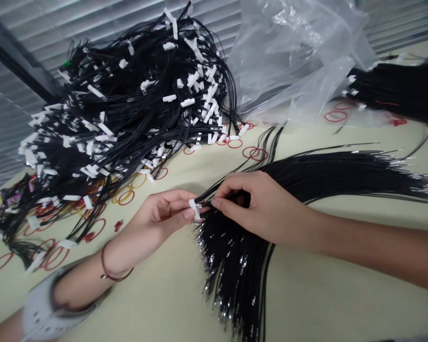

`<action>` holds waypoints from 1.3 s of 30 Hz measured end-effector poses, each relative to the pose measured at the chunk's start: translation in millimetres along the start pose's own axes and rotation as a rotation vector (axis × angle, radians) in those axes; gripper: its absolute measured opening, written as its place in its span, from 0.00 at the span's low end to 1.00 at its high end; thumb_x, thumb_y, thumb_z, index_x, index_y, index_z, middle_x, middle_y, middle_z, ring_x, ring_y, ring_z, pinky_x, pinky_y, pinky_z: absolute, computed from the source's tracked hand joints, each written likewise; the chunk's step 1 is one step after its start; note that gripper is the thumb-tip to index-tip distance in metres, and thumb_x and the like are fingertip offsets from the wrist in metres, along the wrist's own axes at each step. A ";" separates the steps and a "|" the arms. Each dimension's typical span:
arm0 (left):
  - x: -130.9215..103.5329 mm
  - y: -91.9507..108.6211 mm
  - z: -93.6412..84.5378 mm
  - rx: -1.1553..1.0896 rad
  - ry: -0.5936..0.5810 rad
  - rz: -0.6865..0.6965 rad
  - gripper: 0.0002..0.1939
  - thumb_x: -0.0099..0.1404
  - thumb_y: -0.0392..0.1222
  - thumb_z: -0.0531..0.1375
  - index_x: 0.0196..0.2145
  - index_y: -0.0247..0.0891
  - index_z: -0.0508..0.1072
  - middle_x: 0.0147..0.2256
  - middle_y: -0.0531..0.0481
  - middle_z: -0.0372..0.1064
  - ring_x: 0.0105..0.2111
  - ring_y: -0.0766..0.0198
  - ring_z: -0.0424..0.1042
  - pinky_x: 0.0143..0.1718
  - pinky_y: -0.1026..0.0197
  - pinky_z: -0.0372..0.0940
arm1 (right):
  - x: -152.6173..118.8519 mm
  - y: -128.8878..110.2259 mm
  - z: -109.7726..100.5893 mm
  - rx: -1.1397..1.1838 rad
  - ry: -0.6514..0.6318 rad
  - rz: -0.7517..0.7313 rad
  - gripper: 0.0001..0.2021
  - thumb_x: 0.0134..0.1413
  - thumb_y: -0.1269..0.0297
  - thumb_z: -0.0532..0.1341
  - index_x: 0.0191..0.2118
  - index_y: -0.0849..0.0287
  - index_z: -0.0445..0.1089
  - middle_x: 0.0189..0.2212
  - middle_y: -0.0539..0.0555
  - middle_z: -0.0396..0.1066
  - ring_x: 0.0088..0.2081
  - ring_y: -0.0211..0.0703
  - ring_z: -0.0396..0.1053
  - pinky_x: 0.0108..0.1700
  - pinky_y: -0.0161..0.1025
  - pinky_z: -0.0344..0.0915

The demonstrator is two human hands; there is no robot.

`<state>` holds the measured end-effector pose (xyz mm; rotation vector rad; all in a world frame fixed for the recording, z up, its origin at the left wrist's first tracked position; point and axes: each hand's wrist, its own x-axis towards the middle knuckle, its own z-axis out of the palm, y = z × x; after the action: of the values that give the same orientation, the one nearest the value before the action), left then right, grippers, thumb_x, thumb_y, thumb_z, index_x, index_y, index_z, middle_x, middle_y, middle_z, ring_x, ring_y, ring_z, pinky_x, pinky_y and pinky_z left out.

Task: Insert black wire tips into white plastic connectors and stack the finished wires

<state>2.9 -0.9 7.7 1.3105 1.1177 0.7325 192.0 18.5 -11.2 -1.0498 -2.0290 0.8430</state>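
Between thumb and fingers, my left hand (167, 211) pinches a small white connector housing (195, 209). Several black wires run out of its right side. Close beside it, my right hand (257, 202) pinches a thin black wire (207, 205) near the connector; whether its tip sits inside the housing I cannot tell. Below and behind my right hand lies a thick bundle of loose black wires (242, 266) with shiny metal terminals at their ends. The bundle curves away to the right, where more bare ends (410, 178) fan out.
A large heap of black cables with white connectors (139, 99) fills the back left. Red rubber bands (255, 153) are scattered on the pale table (157, 304). A clear plastic bag (296, 57) stands at the back, with another black wire bundle (399, 90) at the right. Window blinds are behind.
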 end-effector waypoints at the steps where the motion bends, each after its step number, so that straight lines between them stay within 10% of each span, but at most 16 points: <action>1: -0.1 0.7 0.8 0.000 -0.001 -0.001 0.07 0.61 0.29 0.57 0.35 0.35 0.73 0.29 0.53 0.75 0.29 0.74 0.71 0.33 0.76 0.63 | -0.1 0.1 0.1 0.002 0.001 -0.001 0.06 0.47 0.69 0.57 0.26 0.57 0.71 0.22 0.42 0.69 0.24 0.26 0.62 0.31 0.31 0.54; 39: -3.7 0.4 10.8 0.253 0.021 0.104 0.09 0.59 0.32 0.57 0.38 0.34 0.74 0.28 0.52 0.73 0.29 0.71 0.67 0.30 0.72 0.60 | -6.0 4.9 7.8 -0.196 0.006 -0.259 0.06 0.52 0.71 0.54 0.29 0.61 0.67 0.26 0.45 0.67 0.27 0.29 0.60 0.38 0.36 0.48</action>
<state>11.7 -8.1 7.8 1.5873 1.1943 0.6983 190.3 13.9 -21.0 -0.8645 -2.2170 0.5154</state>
